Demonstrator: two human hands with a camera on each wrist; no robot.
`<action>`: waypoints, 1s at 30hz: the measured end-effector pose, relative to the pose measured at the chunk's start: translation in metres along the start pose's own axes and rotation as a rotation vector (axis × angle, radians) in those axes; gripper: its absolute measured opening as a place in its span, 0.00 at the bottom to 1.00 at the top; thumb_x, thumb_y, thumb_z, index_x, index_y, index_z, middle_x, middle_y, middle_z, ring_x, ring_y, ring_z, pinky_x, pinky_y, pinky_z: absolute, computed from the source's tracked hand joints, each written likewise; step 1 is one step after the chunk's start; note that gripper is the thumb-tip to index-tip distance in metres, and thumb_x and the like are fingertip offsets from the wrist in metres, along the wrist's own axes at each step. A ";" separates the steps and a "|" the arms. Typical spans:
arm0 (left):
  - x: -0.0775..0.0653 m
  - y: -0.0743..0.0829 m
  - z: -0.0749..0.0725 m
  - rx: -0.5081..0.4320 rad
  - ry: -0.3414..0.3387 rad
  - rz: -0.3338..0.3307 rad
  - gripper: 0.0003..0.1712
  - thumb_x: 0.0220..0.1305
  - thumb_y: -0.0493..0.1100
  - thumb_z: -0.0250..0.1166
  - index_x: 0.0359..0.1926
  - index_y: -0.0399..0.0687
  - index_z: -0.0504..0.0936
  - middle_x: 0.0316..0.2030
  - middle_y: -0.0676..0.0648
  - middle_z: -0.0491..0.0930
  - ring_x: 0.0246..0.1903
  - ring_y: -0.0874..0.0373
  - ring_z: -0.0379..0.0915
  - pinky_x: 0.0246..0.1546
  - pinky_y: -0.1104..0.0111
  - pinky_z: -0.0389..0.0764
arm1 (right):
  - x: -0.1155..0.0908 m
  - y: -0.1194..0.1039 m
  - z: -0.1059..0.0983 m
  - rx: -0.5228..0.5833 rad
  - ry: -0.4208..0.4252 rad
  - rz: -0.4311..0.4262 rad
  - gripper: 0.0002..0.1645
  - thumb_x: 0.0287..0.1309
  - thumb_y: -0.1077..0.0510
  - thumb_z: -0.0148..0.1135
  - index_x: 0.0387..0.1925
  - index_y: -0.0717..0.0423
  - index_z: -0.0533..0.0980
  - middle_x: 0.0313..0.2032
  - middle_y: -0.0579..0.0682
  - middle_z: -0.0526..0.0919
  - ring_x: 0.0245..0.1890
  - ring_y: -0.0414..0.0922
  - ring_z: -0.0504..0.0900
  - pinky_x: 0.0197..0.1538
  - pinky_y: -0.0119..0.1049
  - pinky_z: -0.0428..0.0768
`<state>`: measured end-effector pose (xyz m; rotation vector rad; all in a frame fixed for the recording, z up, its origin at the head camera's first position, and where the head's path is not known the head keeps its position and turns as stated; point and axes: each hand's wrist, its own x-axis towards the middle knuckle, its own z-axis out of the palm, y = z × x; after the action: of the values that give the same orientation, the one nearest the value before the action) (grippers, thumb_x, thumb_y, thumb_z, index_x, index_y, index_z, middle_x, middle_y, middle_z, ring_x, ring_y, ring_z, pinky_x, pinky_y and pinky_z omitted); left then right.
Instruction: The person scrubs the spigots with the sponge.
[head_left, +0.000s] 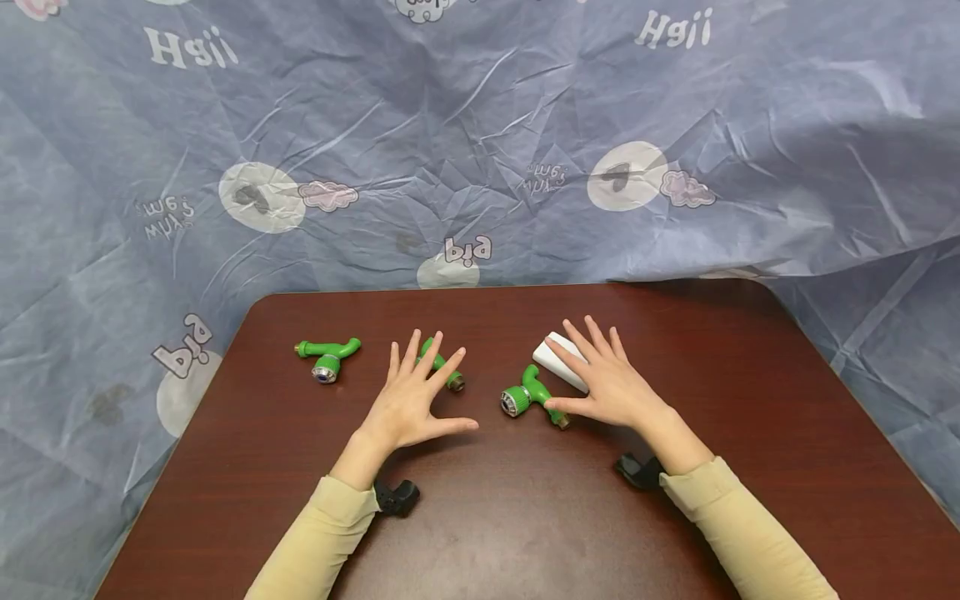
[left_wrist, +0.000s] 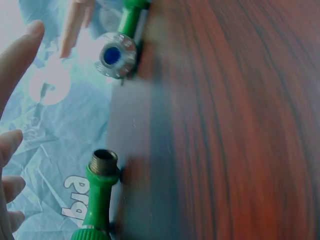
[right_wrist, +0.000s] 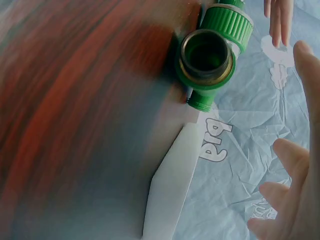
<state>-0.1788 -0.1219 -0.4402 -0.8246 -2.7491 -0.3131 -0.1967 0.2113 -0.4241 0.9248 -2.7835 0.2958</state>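
Both hands hover over the table with fingers spread and hold nothing. In the head view my left hand [head_left: 408, 404] partly covers one green faucet [head_left: 435, 360], whose threaded end [left_wrist: 104, 162] shows in the left wrist view. Another green faucet [head_left: 327, 354] lies to the left of that hand. My right hand [head_left: 611, 383] is above a third green faucet [head_left: 534, 390] and a white block-like object [head_left: 555, 358]; its thumb overlaps the faucet's threaded end [right_wrist: 205, 55] in the head view. The white object [right_wrist: 172, 185] lies beside that faucet.
The dark brown wooden table [head_left: 510, 517] has its far edge against a wrinkled blue-grey printed cloth [head_left: 465, 167]. A black wrist mount [head_left: 397, 497] sits at the left wrist, and another black mount [head_left: 637, 471] at the right.
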 end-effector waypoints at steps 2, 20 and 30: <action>0.001 0.003 0.001 -0.061 0.042 0.002 0.57 0.45 0.82 0.52 0.73 0.67 0.48 0.72 0.43 0.44 0.70 0.44 0.24 0.65 0.40 0.38 | 0.001 -0.001 0.001 0.010 0.002 0.024 0.53 0.49 0.23 0.54 0.71 0.42 0.54 0.72 0.54 0.45 0.71 0.57 0.35 0.65 0.64 0.41; 0.018 0.056 0.035 -0.902 0.249 -0.207 0.39 0.58 0.54 0.66 0.69 0.61 0.61 0.66 0.53 0.61 0.65 0.55 0.56 0.61 0.53 0.63 | -0.002 0.001 0.016 0.323 0.309 0.305 0.46 0.50 0.41 0.68 0.67 0.53 0.62 0.68 0.56 0.59 0.63 0.59 0.62 0.55 0.58 0.68; 0.027 0.075 0.043 -1.152 0.342 -0.390 0.27 0.57 0.38 0.68 0.58 0.38 0.73 0.52 0.32 0.75 0.50 0.38 0.73 0.45 0.50 0.77 | -0.004 0.006 0.030 0.455 0.411 0.491 0.44 0.46 0.48 0.73 0.62 0.60 0.67 0.63 0.61 0.64 0.61 0.59 0.65 0.57 0.58 0.66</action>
<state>-0.1661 -0.0351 -0.4623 -0.3221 -2.1987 -1.9835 -0.2012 0.2109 -0.4545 0.1839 -2.5406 1.0891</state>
